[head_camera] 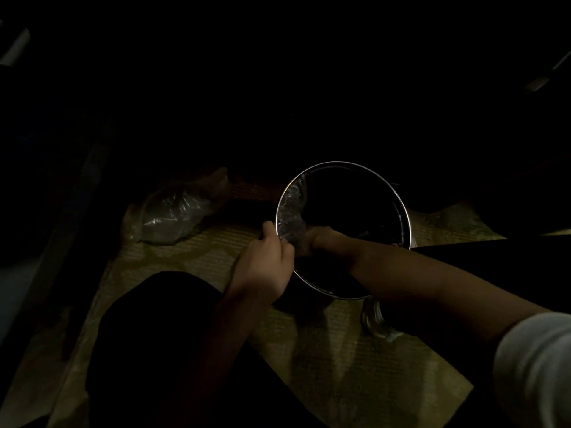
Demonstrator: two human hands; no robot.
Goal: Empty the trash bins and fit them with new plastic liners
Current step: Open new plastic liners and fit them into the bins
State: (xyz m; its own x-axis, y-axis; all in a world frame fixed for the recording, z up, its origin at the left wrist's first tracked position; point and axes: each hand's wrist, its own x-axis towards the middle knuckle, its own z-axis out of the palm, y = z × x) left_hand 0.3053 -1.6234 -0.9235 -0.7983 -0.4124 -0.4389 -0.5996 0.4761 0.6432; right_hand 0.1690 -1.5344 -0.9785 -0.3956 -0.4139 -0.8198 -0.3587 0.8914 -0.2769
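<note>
Dimly lit frame; detail was limited.

Well left of the bin (390, 186), a crumpled clear plastic bag (175, 212) lay on the woven floor mat (309, 350), apart from both hands. Whether it was the old liner or a spare could not be told.

At the bin's near-left rim, the left hand (266, 260) sat on the outside. Its grip was curled tight over the edge, where the clear liner (290, 209) met the metal ring. Judged: clamped on the film there.

The liner showed only as a shiny crinkled patch inside the bin's left wall. The rest of the interior was black, so how far round it was seated could not be told.

The bin stood upright on the mat, directly ahead of the crouched person's knee (154, 335).

The right hand (319, 240) reached across the opening and down inside, against the liner just beside the left hand. Its fingers were lost in shadow; grip state cannot be told.

At the bin's near-right outside, a strip of clear plastic (374, 319) hung down to the mat.

Step judged: fitting the new liner, with film being spread and folded over the rim. Next move would call for working the edge round the ring, pulling slack evenly so that it does not slip in.
</note>
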